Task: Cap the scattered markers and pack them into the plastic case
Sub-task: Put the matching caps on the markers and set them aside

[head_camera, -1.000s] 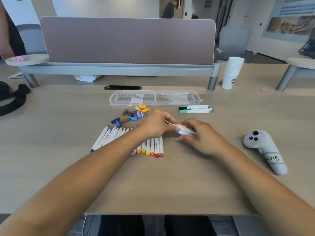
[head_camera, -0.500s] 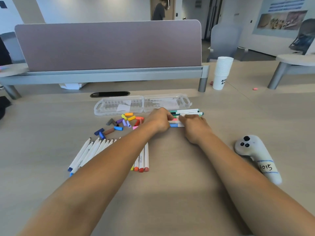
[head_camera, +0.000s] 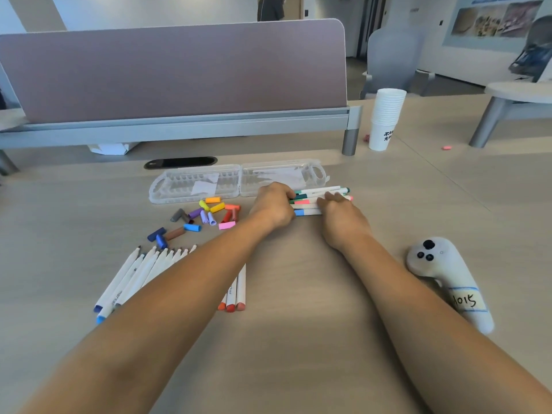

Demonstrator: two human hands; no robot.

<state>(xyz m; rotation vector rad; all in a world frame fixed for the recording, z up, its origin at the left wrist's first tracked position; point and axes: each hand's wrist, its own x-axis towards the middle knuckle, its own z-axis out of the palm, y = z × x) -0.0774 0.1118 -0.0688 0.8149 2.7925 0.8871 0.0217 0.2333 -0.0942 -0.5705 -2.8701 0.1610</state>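
While the left hand (head_camera: 276, 204) and right hand (head_camera: 342, 215) both clasp the few capped markers (head_camera: 310, 201) just before the open plastic case (head_camera: 191, 186), which holds none, many uncapped markers (head_camera: 140, 273) and loose caps (head_camera: 209, 215) lie waiting, so the task seems barely begun.

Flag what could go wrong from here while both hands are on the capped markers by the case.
1. The capped markers lie loose on the table, outside the plastic case; when the left hand and right hand let go, they may roll apart.
2. The left forearm crosses the uncapped markers; pulling back could scatter them or pick up ink.
3. Loose caps include close shades, so a mismatch is possible.
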